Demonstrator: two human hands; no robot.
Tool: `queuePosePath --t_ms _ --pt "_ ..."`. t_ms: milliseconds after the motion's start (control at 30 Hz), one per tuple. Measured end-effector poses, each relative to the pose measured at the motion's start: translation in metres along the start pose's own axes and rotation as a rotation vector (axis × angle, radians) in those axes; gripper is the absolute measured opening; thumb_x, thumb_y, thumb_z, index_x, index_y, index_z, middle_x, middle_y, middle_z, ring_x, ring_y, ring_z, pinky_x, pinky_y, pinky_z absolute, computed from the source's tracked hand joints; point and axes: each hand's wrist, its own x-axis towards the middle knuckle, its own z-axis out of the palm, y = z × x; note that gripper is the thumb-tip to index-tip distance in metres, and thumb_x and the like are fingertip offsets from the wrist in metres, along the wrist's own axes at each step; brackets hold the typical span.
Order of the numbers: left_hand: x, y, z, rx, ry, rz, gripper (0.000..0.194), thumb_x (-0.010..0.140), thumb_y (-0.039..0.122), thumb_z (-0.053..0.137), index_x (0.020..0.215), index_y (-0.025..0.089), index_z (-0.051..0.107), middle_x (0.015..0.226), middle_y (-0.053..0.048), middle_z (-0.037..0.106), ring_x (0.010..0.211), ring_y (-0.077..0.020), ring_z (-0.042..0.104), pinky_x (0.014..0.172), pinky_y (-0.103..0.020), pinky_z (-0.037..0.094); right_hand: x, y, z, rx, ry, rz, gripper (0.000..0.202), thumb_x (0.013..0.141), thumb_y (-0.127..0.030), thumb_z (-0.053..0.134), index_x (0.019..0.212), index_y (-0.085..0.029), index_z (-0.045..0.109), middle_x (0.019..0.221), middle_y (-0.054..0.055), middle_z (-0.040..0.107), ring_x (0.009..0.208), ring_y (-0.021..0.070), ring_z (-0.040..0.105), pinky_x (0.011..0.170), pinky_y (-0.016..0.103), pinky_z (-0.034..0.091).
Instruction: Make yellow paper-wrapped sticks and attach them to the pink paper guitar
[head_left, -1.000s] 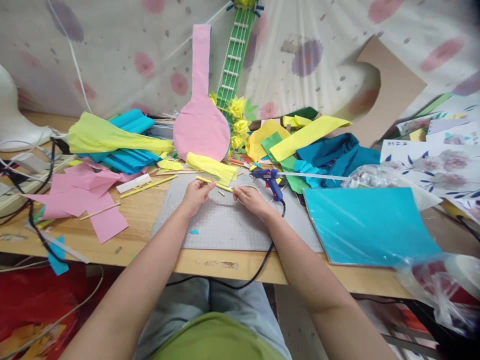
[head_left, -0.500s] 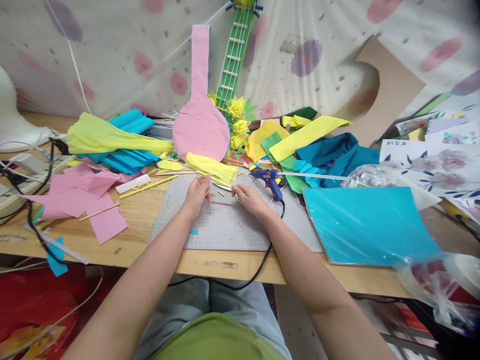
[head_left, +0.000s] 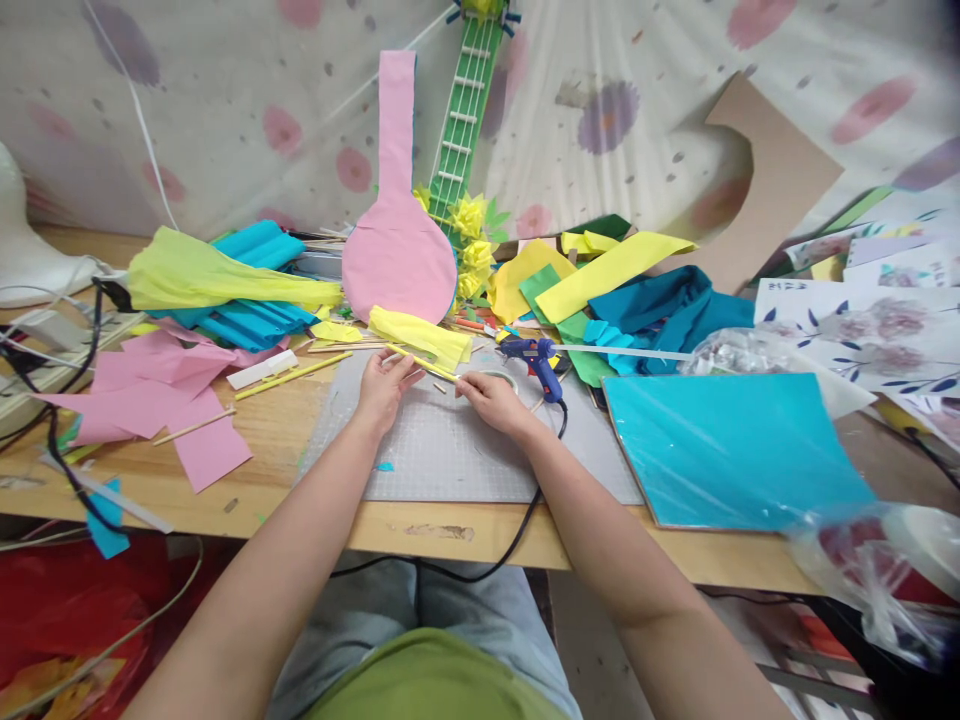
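A thin yellow stick [head_left: 426,364] slants between my two hands above the grey cutting mat [head_left: 442,465]. The fingers of my left hand [head_left: 382,388] are around its far left end. Its near right end is pinched by the thumb and fingers of my right hand [head_left: 491,402]. Just behind the stick lies a strip of yellow crepe paper [head_left: 421,338]. A short stick piece [head_left: 439,388] rests on the mat between the hands. To the right of my right hand is a blue hot glue gun [head_left: 538,362] with a white glue stick in its back.
A pink banjo-shaped cutout [head_left: 399,255] stands at the back beside a green fretted neck [head_left: 461,130] with yellow flowers. Pink paper scraps [head_left: 161,390] lie left, a turquoise sheet [head_left: 735,450] right. The glue gun's black cord [head_left: 517,540] runs over the table's front edge.
My left hand has shifted slightly left and its fingers have spread more. The yellow stick between the hands now shows more plainly. The view has moved a little.
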Motion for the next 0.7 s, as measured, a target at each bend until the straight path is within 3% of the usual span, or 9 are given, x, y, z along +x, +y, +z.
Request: queuePosePath --t_ms 100,200,333,400,533,700 --pt "0.001 0.001 0.001 -0.027 -0.054 -0.045 0.031 0.067 0.018 0.067 0.087 0.017 0.044 0.075 -0.001 0.065 0.073 -0.0135 0.065 0.072 -0.030 0.051 0.000 -0.006 0.002 -0.029 -0.027 -0.010 0.033 0.086 -0.038 0.034 0.080 -0.019 0.060 0.075 0.001 0.061 0.070 0.0127 0.054 0.066 0.022 0.035" --pt "0.005 0.004 -0.003 -0.079 0.028 -0.038 0.025 0.070 0.024 0.065 0.086 0.017 0.047 0.072 0.001 0.063 0.062 -0.0087 0.062 0.062 -0.022 0.051 0.000 -0.007 -0.002 -0.037 -0.007 -0.008 0.038 0.086 -0.044 0.033 0.081 -0.019 0.061 0.076 0.002 0.062 0.070 0.0128 0.053 0.064 0.022 0.034" --pt "0.012 0.014 -0.011 -0.088 0.121 -0.053 0.021 0.071 0.032 0.063 0.077 0.016 0.049 0.064 0.004 0.057 0.038 0.0010 0.042 0.036 -0.010 0.034 -0.003 0.000 -0.018 -0.117 0.115 0.094 0.036 0.085 -0.045 0.035 0.080 -0.019 0.060 0.077 0.003 0.062 0.070 0.0139 0.053 0.061 0.024 0.034" --pt "0.014 0.020 -0.014 -0.011 0.043 -0.125 0.020 0.069 0.030 0.065 0.075 0.016 0.051 0.063 0.004 0.056 0.037 0.0011 0.038 0.032 -0.010 0.026 -0.005 0.005 -0.025 -0.242 0.118 0.154 0.026 0.081 -0.040 0.044 0.081 -0.019 0.060 0.082 0.005 0.062 0.074 0.0159 0.053 0.063 0.025 0.034" --pt "0.016 0.030 -0.012 0.298 -0.170 -0.307 0.015 0.065 0.020 0.066 0.076 0.015 0.057 0.063 -0.001 0.060 0.040 -0.0035 0.043 0.033 -0.013 0.028 -0.009 0.011 -0.026 -0.462 0.107 0.133 0.022 0.074 -0.025 0.053 0.093 -0.016 0.060 0.097 0.012 0.058 0.094 0.0225 0.050 0.076 0.030 0.037" --pt "0.015 0.047 -0.007 0.689 -0.369 -0.275 0.010 0.063 0.018 0.064 0.072 0.016 0.061 0.056 0.000 0.057 0.038 -0.0049 0.036 0.036 -0.017 0.022 -0.008 0.012 -0.019 -0.546 0.051 0.173 0.034 0.069 -0.023 0.054 0.099 -0.010 0.061 0.099 0.018 0.058 0.095 0.0283 0.050 0.078 0.035 0.038"
